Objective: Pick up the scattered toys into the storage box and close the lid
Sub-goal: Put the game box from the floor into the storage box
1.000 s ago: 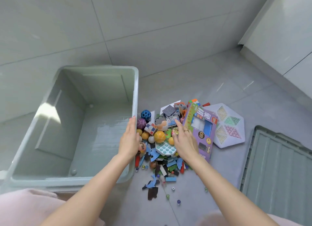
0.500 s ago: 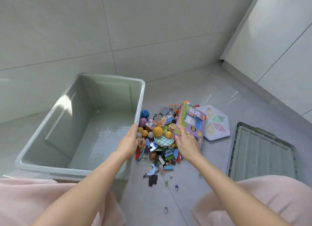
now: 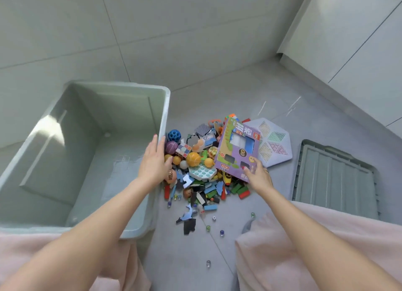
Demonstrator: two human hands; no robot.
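Observation:
A pale green storage box (image 3: 54, 227) stands open on the floor at the left, with nothing inside. Beside its right wall lies a heap of toys (image 3: 195, 168): balls, blocks, puzzle pieces, a bubble pop pad. My left hand (image 3: 153, 162) rests with straight fingers on the box's right rim. My right hand (image 3: 257, 175) grips the near edge of a purple toy carton (image 3: 238, 152) and holds it tilted up over the heap. The box's lid (image 3: 335, 175) lies flat on the floor at the right.
A white hexagonal board (image 3: 275, 145) lies behind the carton. Loose marbles (image 3: 221, 232) and puzzle bits are scattered on the grey floor tiles near my knees. Tiled walls rise behind the box and a white cabinet stands at the far right.
My right hand has shifted from the toy heap to the purple carton, taken hold of its near edge and raised it. My left hand stays on the box rim.

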